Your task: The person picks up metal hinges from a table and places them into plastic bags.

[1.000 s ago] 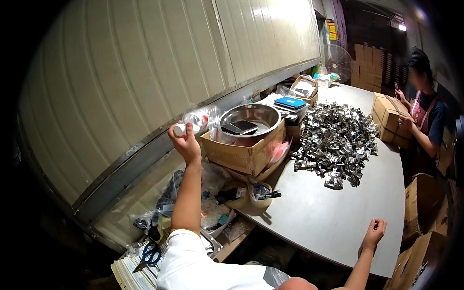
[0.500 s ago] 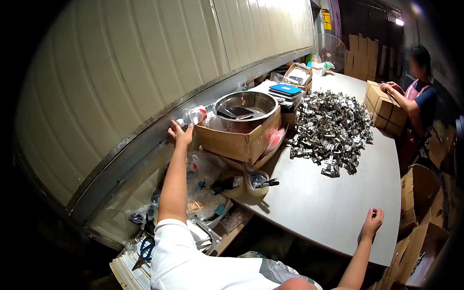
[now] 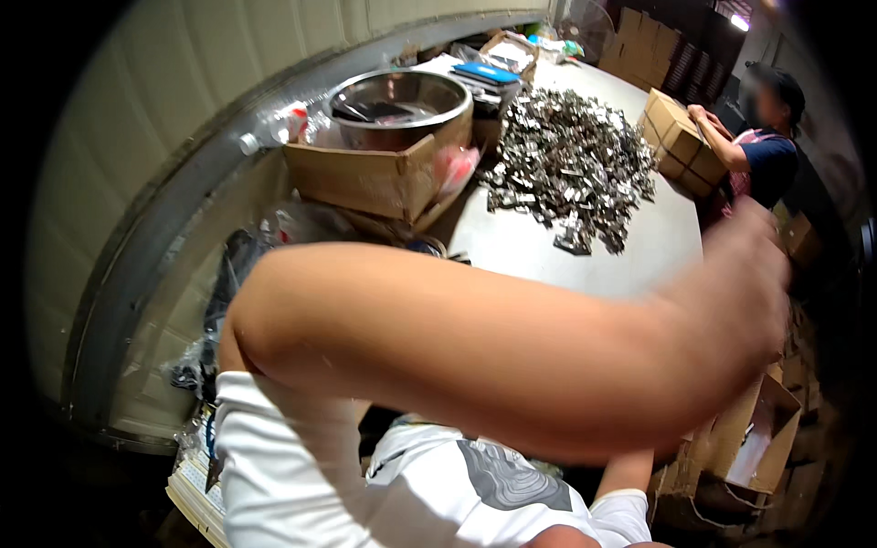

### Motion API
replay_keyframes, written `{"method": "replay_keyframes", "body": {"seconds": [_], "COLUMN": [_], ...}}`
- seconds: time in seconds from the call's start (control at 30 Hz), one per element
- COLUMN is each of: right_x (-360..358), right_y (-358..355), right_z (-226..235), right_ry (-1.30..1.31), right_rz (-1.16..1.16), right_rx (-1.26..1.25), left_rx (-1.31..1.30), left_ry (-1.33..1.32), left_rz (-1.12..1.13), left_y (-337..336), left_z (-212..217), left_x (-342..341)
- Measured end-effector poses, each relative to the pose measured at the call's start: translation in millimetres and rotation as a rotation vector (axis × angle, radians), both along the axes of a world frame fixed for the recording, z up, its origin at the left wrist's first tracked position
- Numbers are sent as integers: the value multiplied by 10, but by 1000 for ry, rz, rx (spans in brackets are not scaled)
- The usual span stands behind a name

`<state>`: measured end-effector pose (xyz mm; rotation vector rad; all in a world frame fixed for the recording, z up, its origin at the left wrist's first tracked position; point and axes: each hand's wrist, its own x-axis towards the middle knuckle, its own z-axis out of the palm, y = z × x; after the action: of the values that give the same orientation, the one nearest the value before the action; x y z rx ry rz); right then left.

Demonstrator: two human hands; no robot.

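Observation:
My left forearm now crosses close in front of the view, from the bent elbow at the left toward the right. At its end my left hand (image 3: 744,279) is smeared by motion, so its fingers and anything in them cannot be made out. Of my right arm (image 3: 628,471) only a short stretch above the white sleeve shows. The right hand is hidden, apparently behind the left forearm. Past my arm, a heap of shiny metal parts (image 3: 575,164) lies on the white table (image 3: 557,274). A clear plastic bottle (image 3: 265,137) with a red label lies by the wall.
A steel basin (image 3: 402,100) holding a dark flat object sits in a cardboard box (image 3: 356,178) at the left. Across the table a co-worker (image 3: 763,137) has hands on a strapped carton (image 3: 681,142). An open carton (image 3: 767,429) stands at the lower right.
My left hand has left the bottle's cap end and swung across to the right, close to the view. My right hand, earlier over the table's right side, is now hidden. The view has shifted.

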<state>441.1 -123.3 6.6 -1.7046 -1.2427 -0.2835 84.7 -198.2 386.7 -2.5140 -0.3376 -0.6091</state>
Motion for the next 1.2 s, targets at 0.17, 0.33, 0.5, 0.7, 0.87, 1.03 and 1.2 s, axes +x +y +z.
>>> {"method": "replay_keyframes", "body": {"seconds": [0.17, 0.33, 0.5, 0.7, 0.87, 1.03, 1.2], "right_x": [-802, -517, -426, -121, 383, 1819, 3223], "right_y": [138, 38, 91, -71, -558, -1674, -2542], "right_z": [339, 483, 152, 402, 1243, 1844, 1027], "right_ry": [165, 215, 152, 73, -187, -79, 138], "right_rz": [99, 55, 86, 14, -63, -690, -941], "right_rx": [34, 4, 17, -134, 57, -222, -1048], "left_rx": [-61, -215, -621, -867, -986, -1145, -1164], "left_ry": [351, 485, 345, -348, -354, -485, -611], "left_rz": [-165, -334, -363, -219, 8, 84, 58], "left_y": [-139, -139, 57, 871, 1262, 1417, 1582], "left_z": [5, 68, 71, -965, -2299, -2843, -3122], "left_x": [257, 437, 186, 323, 319, 430, 698]}}
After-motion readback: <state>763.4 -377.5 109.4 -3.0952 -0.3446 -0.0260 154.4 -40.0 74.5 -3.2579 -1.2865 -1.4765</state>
